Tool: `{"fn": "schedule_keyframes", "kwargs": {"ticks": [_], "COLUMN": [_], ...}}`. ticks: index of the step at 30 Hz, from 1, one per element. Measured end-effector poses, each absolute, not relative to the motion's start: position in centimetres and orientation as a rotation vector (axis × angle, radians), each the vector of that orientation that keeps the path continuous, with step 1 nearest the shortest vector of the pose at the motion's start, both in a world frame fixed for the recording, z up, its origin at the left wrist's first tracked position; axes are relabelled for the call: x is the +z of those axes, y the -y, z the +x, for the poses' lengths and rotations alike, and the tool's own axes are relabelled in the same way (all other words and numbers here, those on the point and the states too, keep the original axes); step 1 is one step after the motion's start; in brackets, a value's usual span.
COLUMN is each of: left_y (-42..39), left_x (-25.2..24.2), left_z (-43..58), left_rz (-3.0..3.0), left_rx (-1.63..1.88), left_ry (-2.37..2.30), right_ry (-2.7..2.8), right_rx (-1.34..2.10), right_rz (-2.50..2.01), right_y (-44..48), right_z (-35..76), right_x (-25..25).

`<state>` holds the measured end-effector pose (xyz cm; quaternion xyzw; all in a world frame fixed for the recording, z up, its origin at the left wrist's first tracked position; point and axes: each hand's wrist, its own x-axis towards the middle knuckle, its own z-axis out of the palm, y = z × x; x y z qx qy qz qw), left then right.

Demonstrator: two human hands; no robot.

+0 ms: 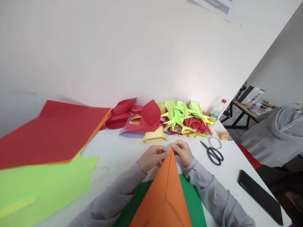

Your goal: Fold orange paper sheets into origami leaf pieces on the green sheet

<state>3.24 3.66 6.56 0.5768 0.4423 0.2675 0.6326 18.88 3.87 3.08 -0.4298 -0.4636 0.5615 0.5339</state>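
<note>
An orange folded paper (169,183) tapers to a sharp point at its far end, with a seam running down its middle. My right hand (182,152) pinches that tip from the right, thumb and finger closed on it. On the other side, my left hand (152,158) has its fingers pressed together at the left edge near the tip. Beneath the orange paper lies a green sheet (193,198), partly covered. The near end of the orange paper runs out of view.
Red sheets (56,135) and light green sheets (54,186) lie at left. Folded paper shapes (151,116) and pointed paper pieces (180,116) are heaped along the wall. At right are scissors (213,154), a tape roll (215,142), a bottle (218,109) and a black phone (260,195).
</note>
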Motion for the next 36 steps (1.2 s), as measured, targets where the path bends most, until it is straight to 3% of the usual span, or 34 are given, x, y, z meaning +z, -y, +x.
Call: {"fn": "schedule_keyframes", "kwargs": {"ticks": [20, 30, 36], "left_y": [-2.6, -2.3, -1.8], "left_x": [12.4, 11.6, 12.7], "left_z": [0.4, 1.0, 0.5], "left_rz": [1.556, 1.666, 1.751], "left_rx": [0.788, 0.761, 0.681], "left_ry": [-0.863, -0.920, -0.901], "right_ry": [1.675, 2.094, 2.171], "right_rx": [0.992, 0.478, 0.536], "right_rz": [-1.078, -1.171, -1.096], "right_y": [-1.4, 0.4, 0.3], "right_z": [16.9, 18.0, 18.4], "right_x": [11.6, 13.5, 13.9]}}
